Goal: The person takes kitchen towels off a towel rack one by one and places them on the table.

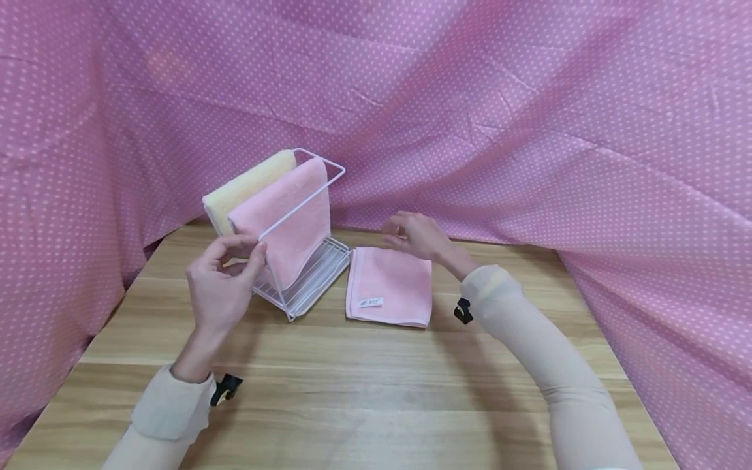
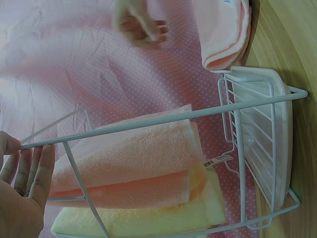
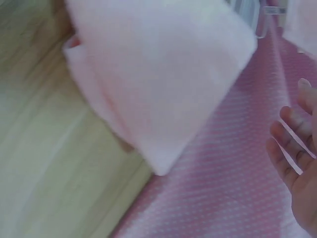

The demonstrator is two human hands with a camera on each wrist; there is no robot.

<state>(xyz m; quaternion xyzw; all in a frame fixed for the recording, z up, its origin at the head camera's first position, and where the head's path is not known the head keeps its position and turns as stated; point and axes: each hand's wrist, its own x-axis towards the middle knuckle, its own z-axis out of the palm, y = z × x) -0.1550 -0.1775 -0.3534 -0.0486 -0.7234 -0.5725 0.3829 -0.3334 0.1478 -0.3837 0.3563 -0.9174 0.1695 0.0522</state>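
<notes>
My left hand (image 1: pixel 222 287) pinches the top front corner of a white wire towel rack (image 2: pixel 163 119), thumb on one side of the bar and fingers on the other. Over its bars hang a yellow towel (image 1: pixel 249 186) at the back and a pink towel (image 1: pixel 294 228) in front of it. To the right of the rack a second pink towel (image 1: pixel 392 277) lies folded flat, its white label facing up. Above the far edge of that folded towel hovers my right hand (image 1: pixel 420 235), fingers loosely bent and holding nothing.
The rack stands on a white drip tray (image 1: pixel 317 281) at the left of the wooden table (image 1: pixel 364 398). A pink dotted cloth (image 1: pixel 470 117) hangs round the back and sides. Each sleeve cuff carries a small black mount (image 1: pixel 463 311).
</notes>
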